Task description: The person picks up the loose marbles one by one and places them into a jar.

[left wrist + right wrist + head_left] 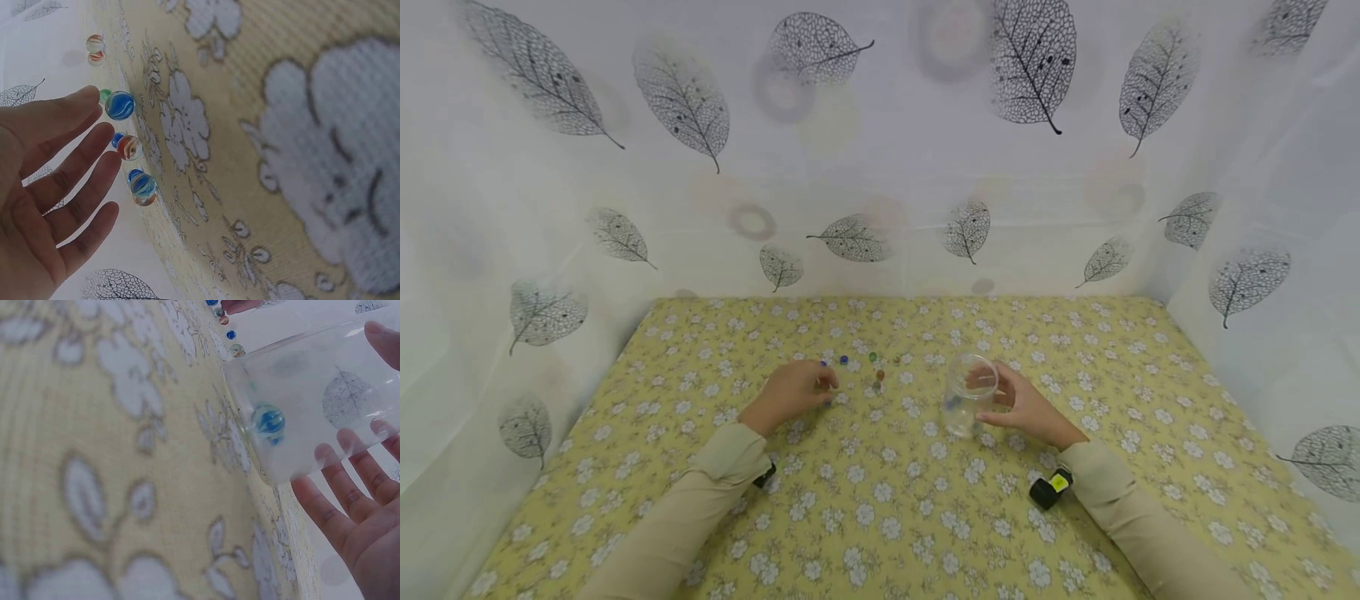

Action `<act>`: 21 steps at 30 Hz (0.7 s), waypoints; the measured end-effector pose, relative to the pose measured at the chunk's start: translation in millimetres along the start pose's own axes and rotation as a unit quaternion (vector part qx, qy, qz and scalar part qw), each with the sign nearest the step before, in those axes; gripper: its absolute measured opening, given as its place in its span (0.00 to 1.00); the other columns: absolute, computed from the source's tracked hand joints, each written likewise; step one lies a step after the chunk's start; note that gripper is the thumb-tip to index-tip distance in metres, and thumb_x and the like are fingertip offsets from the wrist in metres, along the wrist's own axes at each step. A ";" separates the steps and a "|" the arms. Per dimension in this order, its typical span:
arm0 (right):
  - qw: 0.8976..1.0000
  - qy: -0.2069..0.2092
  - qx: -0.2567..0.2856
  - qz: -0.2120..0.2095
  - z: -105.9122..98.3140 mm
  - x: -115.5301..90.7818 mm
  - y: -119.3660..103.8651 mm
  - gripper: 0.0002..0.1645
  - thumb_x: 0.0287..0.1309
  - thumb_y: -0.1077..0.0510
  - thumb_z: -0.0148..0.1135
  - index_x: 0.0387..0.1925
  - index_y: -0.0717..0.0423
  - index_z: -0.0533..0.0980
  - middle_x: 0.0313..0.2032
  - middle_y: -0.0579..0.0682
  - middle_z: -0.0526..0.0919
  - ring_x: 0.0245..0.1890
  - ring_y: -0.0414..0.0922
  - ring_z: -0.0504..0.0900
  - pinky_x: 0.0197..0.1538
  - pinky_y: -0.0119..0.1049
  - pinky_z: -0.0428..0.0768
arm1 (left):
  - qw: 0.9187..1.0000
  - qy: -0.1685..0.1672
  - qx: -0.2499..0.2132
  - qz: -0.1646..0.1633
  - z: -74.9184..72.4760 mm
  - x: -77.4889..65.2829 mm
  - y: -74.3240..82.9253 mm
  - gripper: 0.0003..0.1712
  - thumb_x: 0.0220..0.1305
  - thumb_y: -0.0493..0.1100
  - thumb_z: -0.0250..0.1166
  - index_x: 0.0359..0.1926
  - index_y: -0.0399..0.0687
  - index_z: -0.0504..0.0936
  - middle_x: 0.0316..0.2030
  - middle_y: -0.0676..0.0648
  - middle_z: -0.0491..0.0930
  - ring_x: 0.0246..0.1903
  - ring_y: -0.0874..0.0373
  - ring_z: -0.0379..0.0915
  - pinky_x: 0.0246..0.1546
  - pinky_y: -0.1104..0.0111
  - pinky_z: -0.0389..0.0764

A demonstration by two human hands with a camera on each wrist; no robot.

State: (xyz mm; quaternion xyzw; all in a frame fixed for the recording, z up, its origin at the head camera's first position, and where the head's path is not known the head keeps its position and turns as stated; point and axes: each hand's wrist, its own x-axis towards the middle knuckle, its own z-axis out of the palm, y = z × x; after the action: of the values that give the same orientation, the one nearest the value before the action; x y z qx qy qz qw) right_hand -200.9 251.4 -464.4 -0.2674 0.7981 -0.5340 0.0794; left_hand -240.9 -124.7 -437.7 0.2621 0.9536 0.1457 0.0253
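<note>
Several glass marbles lie on the flowered cloth, among them a blue one [844, 360], a green one [872, 357] and an orange one [880, 375]. My left hand [792, 392] is beside the left end of this group. In the left wrist view its fingers are loosely bent and spread, with the thumb close to a blue swirled marble [120, 105]; nothing is visibly pinched. A clear plastic cup [958, 408] stands at the right, held by my right hand [1021, 406] between thumb and fingers. Inside, near its bottom, rests a blue-swirled marble [269, 420].
Yellow cloth with white flowers [880, 517] covers the table. A pale curtain with leaf prints [880, 183] encloses the back and both sides. Dark bands with small devices [1047, 492] sit at the wrists.
</note>
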 end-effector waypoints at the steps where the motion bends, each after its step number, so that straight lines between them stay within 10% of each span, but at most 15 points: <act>1: 1.000 0.000 0.001 -0.001 -0.1 0.1 0.1 0.37 0.55 0.64 0.64 0.64 0.65 0.59 0.59 0.65 0.68 0.59 0.54 0.71 0.55 0.28 0.75 | 1.000 -0.004 0.003 -0.001 0.0 -0.3 0.0 0.06 0.55 0.44 0.69 0.35 0.51 0.84 0.33 0.51 0.83 0.33 0.60 0.78 0.36 0.65 0.80; 21: 1.000 -0.002 0.003 -0.007 -0.5 0.4 1.6 0.38 0.56 0.65 0.64 0.64 0.68 0.58 0.58 0.66 0.69 0.58 0.49 0.73 0.54 0.27 0.76 | 0.999 -0.036 -0.014 -0.011 4.2 -5.3 -3.9 0.07 0.51 0.41 0.71 0.35 0.52 0.85 0.34 0.53 0.83 0.34 0.61 0.78 0.37 0.65 0.81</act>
State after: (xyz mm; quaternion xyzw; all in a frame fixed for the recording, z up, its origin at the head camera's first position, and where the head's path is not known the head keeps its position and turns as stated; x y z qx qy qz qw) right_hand -202.0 252.0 -465.6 -0.2738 0.7947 -0.5362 0.0776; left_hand -237.7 -129.5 -443.0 0.2564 0.9528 0.1488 0.0649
